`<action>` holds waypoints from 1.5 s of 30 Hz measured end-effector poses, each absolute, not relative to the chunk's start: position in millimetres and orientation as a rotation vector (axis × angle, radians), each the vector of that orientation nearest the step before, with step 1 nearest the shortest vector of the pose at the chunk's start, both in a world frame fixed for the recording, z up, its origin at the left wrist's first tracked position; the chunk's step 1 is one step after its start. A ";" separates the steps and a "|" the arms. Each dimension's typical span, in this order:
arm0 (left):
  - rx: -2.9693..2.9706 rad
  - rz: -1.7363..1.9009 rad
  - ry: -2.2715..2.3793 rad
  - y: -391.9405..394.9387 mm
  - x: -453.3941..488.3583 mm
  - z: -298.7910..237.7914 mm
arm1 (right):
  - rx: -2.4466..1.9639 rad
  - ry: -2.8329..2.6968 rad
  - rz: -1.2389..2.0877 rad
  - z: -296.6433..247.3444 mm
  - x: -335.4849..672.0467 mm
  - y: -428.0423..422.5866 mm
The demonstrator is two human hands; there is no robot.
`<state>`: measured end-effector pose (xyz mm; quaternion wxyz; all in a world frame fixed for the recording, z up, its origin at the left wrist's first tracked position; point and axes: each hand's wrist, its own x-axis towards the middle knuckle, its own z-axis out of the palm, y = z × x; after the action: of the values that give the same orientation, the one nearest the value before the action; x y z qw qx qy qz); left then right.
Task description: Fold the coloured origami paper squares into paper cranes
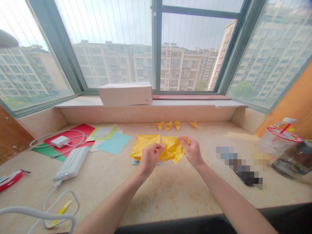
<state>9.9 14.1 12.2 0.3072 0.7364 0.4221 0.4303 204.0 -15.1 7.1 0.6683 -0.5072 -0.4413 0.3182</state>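
Observation:
A crumpled yellow paper sheet (pixel 172 148) is held just above the beige counter (pixel 170 188) between both hands. My left hand (pixel 149 159) pinches its left edge. My right hand (pixel 192 151) pinches its upper right corner. Under and to the left of it lies a stack of yellow paper (pixel 143 145) on a blue sheet. Several small folded yellow paper figures (pixel 168 125) stand in a row farther back by the window ledge.
Red, green and teal paper sheets (pixel 114 143) lie at the left with a white charger (pixel 60 141) and a white power bank (pixel 71 163) with cables. A white box (pixel 125 93) sits on the sill. A lidded cup (pixel 278 139) and a jar (pixel 294 161) stand at the right.

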 end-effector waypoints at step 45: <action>1.141 0.838 0.905 15.6 6.2 23.9 | -1.185 -0.994 0.409 8.9 210.1 -18.1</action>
<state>6.2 15.6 23.9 0.6672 0.5059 0.4010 0.3716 210.1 -18.1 8.9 0.6966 -0.5314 -0.4457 0.1836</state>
